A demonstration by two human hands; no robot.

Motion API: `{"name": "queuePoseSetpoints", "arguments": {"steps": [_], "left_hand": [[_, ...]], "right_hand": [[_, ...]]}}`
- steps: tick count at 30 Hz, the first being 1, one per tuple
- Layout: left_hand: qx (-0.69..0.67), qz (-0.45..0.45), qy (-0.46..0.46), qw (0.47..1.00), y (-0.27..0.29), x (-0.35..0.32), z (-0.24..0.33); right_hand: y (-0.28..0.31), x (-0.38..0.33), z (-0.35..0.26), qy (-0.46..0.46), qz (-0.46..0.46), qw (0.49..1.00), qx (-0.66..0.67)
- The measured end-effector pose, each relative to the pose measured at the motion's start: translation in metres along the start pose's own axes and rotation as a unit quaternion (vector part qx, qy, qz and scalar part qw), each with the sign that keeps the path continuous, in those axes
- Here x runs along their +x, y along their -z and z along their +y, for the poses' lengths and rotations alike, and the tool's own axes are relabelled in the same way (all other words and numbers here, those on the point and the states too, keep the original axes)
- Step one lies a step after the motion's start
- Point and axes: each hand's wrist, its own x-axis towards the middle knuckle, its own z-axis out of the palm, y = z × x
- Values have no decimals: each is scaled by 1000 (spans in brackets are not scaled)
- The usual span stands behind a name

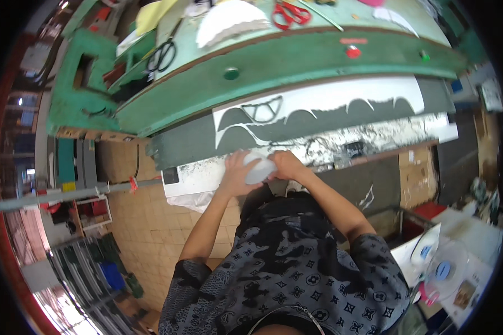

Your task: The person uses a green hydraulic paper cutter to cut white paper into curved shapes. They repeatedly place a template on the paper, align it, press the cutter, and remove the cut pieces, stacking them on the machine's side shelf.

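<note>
A whitish, rounded piece point(260, 169) of sheet material is held in front of my body, at the near edge of the work surface. My left hand point(236, 176) grips it from the left, fingers over its upper side and thumb near its middle. At its right edge my right hand point(288, 166) is closed with curled fingers, pinching the rim. Just beyond my hands lies a white sheet point(397, 92) whose near edge is cut into scallops. A dark curved frame with crossbars, like a cutting die point(262, 110), rests on that sheet.
A green machine beam point(296, 56) with a red button point(353, 52) spans the far side. On the ledge above are red-handled scissors point(289, 14) and a stack of white pieces point(229, 23). Black-handled scissors point(162, 57) hang at the left. A scuffed white board point(198, 172) lies under my hands.
</note>
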Motion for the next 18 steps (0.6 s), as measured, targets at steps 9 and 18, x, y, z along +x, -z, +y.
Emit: {"name": "queuePoseSetpoints", "arguments": {"steps": [9, 18], "left_hand": [[48, 62, -74, 994, -11, 18, -13], [-203, 146, -100, 963, 2, 35, -21]], "right_hand": [[-41, 0, 19, 31, 226, 944, 239], [-25, 7, -41, -59, 285, 758, 584]]}}
